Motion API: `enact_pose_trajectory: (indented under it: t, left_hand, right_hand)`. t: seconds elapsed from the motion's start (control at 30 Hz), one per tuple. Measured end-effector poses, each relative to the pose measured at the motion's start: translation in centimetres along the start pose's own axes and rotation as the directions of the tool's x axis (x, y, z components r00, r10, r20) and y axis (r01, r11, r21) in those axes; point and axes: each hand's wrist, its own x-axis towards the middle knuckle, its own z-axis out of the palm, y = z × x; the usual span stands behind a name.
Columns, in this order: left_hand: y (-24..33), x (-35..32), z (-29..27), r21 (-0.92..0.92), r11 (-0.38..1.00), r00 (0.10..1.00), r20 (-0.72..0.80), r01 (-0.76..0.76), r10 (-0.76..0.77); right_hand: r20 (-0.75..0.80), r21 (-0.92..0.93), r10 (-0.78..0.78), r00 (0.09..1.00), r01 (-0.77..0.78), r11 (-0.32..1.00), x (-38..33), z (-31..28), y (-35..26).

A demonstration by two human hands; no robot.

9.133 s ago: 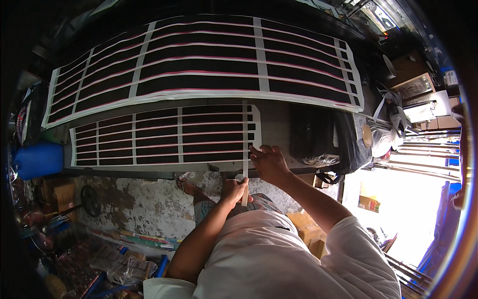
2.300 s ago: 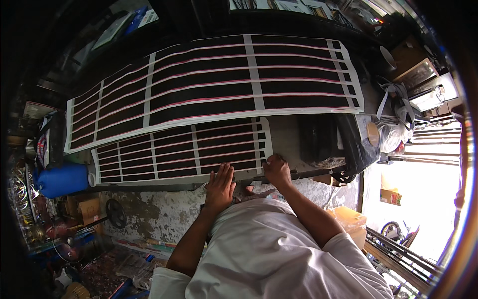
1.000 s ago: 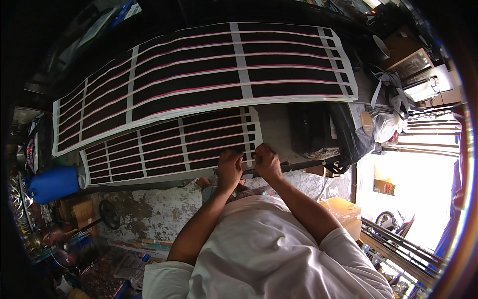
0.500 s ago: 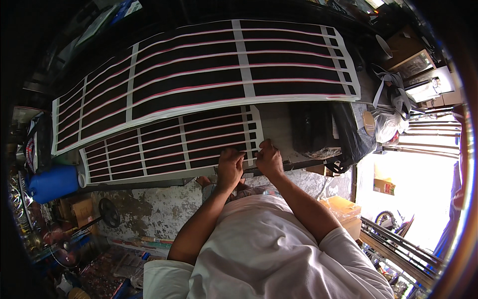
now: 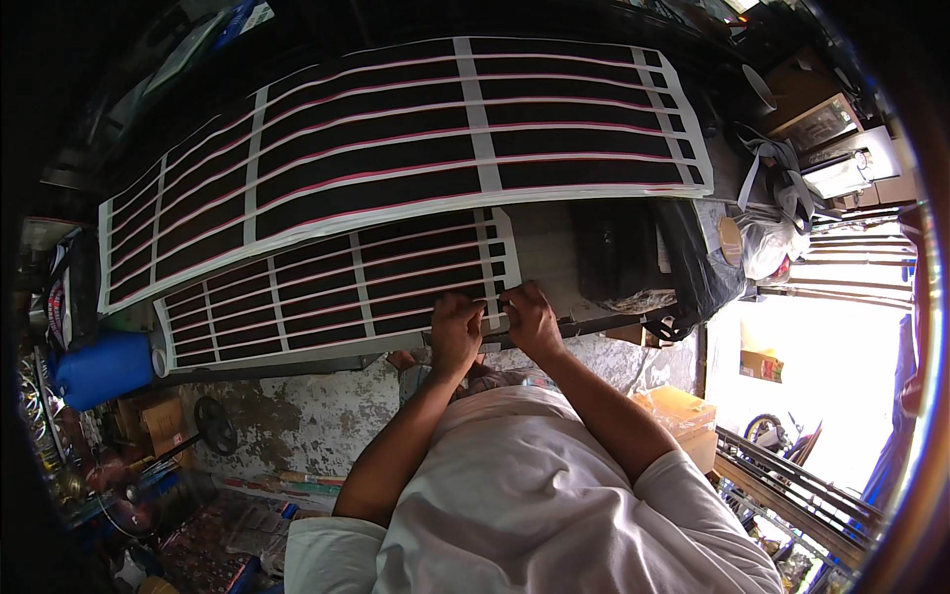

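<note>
A small black panel (image 5: 327,292) crossed by white tape strips and thin pink lines lies on the workbench in front of me. My left hand (image 5: 457,332) and my right hand (image 5: 526,319) meet at its near right corner. Both pinch a white tape strip (image 5: 492,315) there, at the panel's edge. A much larger panel (image 5: 396,148) of the same kind lies behind it, reaching across the whole bench.
A black bag (image 5: 643,252) and a roll of tape (image 5: 730,240) lie on the bench to the right. A blue barrel (image 5: 99,368) stands at the left. Cardboard boxes (image 5: 678,411) sit on the floor at the right, near a bright doorway.
My hands have come together at the panel's right corner. Earlier the left palm lay flat on the bench edge and, before that, both hands pulled a long vertical strip.
</note>
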Motion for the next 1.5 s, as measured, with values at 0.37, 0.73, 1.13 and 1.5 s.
enact_pose_trajectory:
  t: [0.37, 0.73, 1.13, 1.5]
  left_hand:
    - [0.3, -0.1, -0.4, 0.001, 1.000, 1.000, 0.026, 0.001, -0.002]
    - [0.1, -0.7, -1.5, -0.069, 0.998, 0.999, 0.048, -0.003, 0.006]
    - [-0.8, -0.8, -1.5, -0.049, 0.999, 0.995, 0.103, 0.024, -0.019]
    - [-0.7, -0.6, -2.4, -0.135, 0.990, 0.988, 0.151, 0.039, -0.019]
  right_hand:
    - [0.015, 0.002, -0.002, 1.000, 0.002, 1.000, 0.2, -0.1, 0.1]
    - [0.136, -0.056, -0.078, 0.988, 0.087, 0.995, 1.3, 0.0, -1.0]
    - [0.342, -0.276, -0.079, 0.936, 0.180, 0.944, 3.0, -1.1, -2.1]
    - [0.399, -0.376, -0.143, 0.906, 0.304, 0.875, 3.5, -1.3, -2.8]
